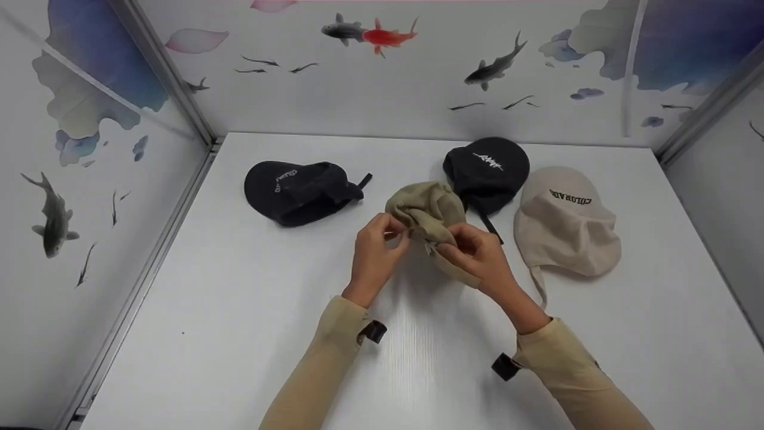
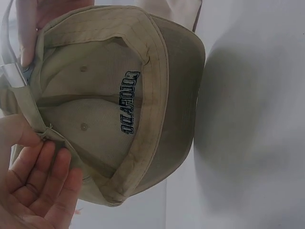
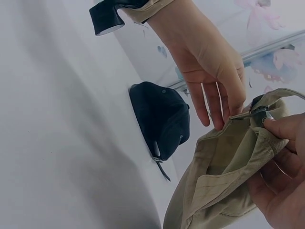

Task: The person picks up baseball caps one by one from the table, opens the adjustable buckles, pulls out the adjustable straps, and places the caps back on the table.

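A khaki baseball cap [image 1: 425,206] is held up over the table between both hands, its rear opening towards the person. In the left wrist view, the inside of the cap [image 2: 86,102] and the back of dark stitched lettering [image 2: 127,102] show. The left hand [image 1: 377,251] pinches the cap's back edge at one end of its strap. The right hand [image 1: 486,257] grips the fabric at the other side, its thumb close to a metal buckle [image 2: 13,75]. From the buckle, the strap's loose end [image 1: 456,270] hangs below the right fingers.
On the white table [image 1: 239,334], a black cap [image 1: 301,191] lies to the left. Behind the khaki cap, to its right, is another black cap [image 1: 486,170]. Beside that sits a beige cap [image 1: 567,221] with dark lettering. Painted panels [image 1: 286,95] enclose the table.
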A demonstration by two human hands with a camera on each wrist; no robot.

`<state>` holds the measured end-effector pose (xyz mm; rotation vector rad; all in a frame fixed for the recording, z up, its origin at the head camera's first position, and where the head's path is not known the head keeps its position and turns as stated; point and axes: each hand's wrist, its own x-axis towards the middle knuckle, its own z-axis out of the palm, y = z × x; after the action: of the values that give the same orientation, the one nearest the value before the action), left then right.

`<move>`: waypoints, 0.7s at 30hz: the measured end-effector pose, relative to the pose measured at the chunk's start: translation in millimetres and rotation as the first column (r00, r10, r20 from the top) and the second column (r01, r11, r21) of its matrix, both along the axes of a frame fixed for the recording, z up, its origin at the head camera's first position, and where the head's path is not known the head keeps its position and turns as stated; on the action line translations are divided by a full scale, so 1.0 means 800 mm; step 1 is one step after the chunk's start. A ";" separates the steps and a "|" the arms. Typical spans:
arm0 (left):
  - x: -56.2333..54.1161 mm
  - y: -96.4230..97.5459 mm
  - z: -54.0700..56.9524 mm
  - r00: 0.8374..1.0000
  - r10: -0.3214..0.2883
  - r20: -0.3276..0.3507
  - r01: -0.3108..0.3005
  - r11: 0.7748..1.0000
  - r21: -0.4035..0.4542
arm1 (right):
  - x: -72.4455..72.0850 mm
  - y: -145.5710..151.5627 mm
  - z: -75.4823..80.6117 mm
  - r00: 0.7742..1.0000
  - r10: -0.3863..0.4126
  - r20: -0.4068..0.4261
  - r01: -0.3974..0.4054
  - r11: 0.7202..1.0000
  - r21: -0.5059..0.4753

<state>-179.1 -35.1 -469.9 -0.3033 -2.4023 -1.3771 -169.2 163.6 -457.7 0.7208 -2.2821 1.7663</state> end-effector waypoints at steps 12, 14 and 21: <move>0.007 -0.002 0.000 0.998 -0.060 0.028 0.060 0.998 0.001 | 0.000 0.001 0.006 0.998 -0.038 0.043 0.038 0.999 -0.006; 0.009 -0.002 0.000 0.997 -0.069 0.038 0.069 0.998 -0.003 | -0.001 0.001 0.006 0.998 -0.041 0.042 0.041 0.999 -0.006; 0.014 0.000 0.000 0.996 -0.070 0.045 0.071 0.997 -0.020 | -0.001 0.001 0.007 0.997 -0.051 0.055 0.052 0.999 -0.005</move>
<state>-167.9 -34.7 -469.9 -0.3701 -2.4659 -1.4037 -170.0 164.4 -452.2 0.6135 -2.3074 1.7912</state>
